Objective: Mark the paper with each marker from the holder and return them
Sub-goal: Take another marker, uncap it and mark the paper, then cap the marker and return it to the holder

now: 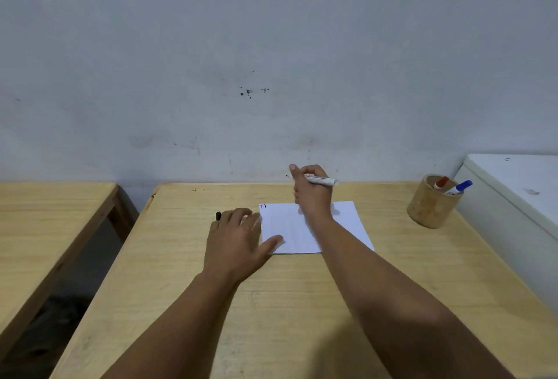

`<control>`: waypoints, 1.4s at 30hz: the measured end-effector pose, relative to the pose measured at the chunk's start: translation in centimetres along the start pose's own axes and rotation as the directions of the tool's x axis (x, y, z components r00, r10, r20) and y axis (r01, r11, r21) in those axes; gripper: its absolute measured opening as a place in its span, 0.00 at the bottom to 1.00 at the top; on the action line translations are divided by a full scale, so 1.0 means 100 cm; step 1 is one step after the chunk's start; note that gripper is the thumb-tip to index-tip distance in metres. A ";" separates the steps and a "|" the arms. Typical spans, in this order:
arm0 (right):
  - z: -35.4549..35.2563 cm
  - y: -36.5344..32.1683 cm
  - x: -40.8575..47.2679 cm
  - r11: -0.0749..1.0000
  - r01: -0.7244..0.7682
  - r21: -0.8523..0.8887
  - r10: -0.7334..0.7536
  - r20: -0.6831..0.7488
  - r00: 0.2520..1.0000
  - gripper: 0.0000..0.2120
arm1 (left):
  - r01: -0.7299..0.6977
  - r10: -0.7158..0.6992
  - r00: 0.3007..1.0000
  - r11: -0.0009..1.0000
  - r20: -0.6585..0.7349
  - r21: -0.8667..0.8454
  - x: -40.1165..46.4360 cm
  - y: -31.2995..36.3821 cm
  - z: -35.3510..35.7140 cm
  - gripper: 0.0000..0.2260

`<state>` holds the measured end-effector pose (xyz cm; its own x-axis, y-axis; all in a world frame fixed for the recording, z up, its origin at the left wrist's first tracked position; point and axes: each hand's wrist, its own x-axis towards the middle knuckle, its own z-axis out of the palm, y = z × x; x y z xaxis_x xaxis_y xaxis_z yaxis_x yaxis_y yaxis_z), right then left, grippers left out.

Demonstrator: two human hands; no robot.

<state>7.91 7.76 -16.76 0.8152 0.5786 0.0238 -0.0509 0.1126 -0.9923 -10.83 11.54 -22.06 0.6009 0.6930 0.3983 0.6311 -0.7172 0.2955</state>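
Right hand (312,190) raised above the far edge of the paper (314,227), fingers wrapped around a white marker (321,180). Barrel lies roughly level, blunt end pointing right toward the holder (428,202). A small dark point shows left of the thumb, likely the bare tip. So the marker looks uncapped and lifted clear of the sheet, not writing at this instant. Whether it is about to mark or has finished, cannot tell.

Left hand (238,236) lies on the table (181,288), palm down, thumb resting on the sheet's near-left edge. Judged purpose: pinning the paper so it does not slide under a stroke. A small black piece (218,215) pokes out beyond the fingertips, probably this marker's cap, kept in that hand for recapping. Whether the fingers actually pinch it is not clear.

Paper sits mid-table, slightly skewed. Short coloured dashes (263,206), blue and red by the look, stacked in its far-left corner. Marks packed small in one corner, leaving room for more below.

Holder is a round wooden cup, well apart to the right, near a white box (513,191). Two markers stand in it, leaning: red-capped marker (440,182) and blue-capped marker (459,187). Judgement: those two colours are done and returned; the third is in hand.

Writing: faint print on the held marker's barrel, too small to read. No brand legible anywhere.
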 end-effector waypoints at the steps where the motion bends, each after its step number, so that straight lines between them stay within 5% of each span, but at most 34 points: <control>1: -0.006 -0.010 0.004 0.998 -0.034 0.044 0.034 -0.002 0.999 0.12 | 0.018 -0.019 0.994 1.000 -0.105 -0.016 0.002 -0.001 -0.003 0.26; 3: -0.021 -0.027 0.008 0.978 -0.150 0.148 0.145 0.047 0.988 0.19 | 0.116 -0.125 0.966 0.992 -0.228 -0.051 0.008 -0.009 -0.010 0.21; 5: -0.039 -0.037 0.012 0.951 -0.236 0.198 0.224 0.081 0.971 0.25 | 0.243 -0.251 0.947 0.968 -0.200 -0.063 0.014 -0.022 -0.015 0.17; 9: -0.071 -0.043 0.011 0.970 -0.220 0.107 0.219 0.015 0.976 0.07 | 0.358 -0.363 0.931 0.927 -0.026 -0.116 0.019 -0.042 -0.015 0.11; 11: -0.086 -0.046 0.004 0.975 -0.213 0.069 0.209 0.060 0.976 0.01 | 0.422 -0.435 0.900 0.863 0.016 -0.278 0.026 -0.040 -0.019 0.10; 15: -0.111 -0.056 -0.016 0.983 -0.160 -0.094 0.175 0.188 0.966 0.07 | 0.498 -0.526 0.821 0.467 0.223 -0.731 0.060 -0.001 -0.046 0.04; 18: -0.121 -0.064 -0.028 0.976 -0.028 -0.218 0.081 0.238 0.968 0.10 | 0.487 -0.435 0.815 0.153 0.384 -0.860 0.081 0.049 -0.067 0.05; 20: -0.126 -0.070 -0.033 0.974 0.063 -0.219 -0.010 0.233 0.972 0.09 | 0.482 -0.383 0.823 0.081 0.419 -0.873 0.091 0.079 -0.073 0.05; 34: -0.212 -0.103 -0.046 0.939 0.233 -0.252 -0.236 0.020 0.972 0.06 | 0.405 -0.217 0.909 0.260 0.355 -0.877 0.097 0.228 -0.063 0.04; 42: -0.264 -0.143 -0.002 0.753 0.224 -0.619 -0.286 0.000 0.958 0.12 | 0.140 -0.003 0.988 0.432 0.154 -0.891 0.128 0.296 -0.045 0.12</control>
<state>23.69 -15.29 -5.75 0.7961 0.5220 0.3061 0.5013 -0.2856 -0.8168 13.29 -1.15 -4.32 0.6673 0.6984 0.2587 -0.0800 -0.2781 0.9572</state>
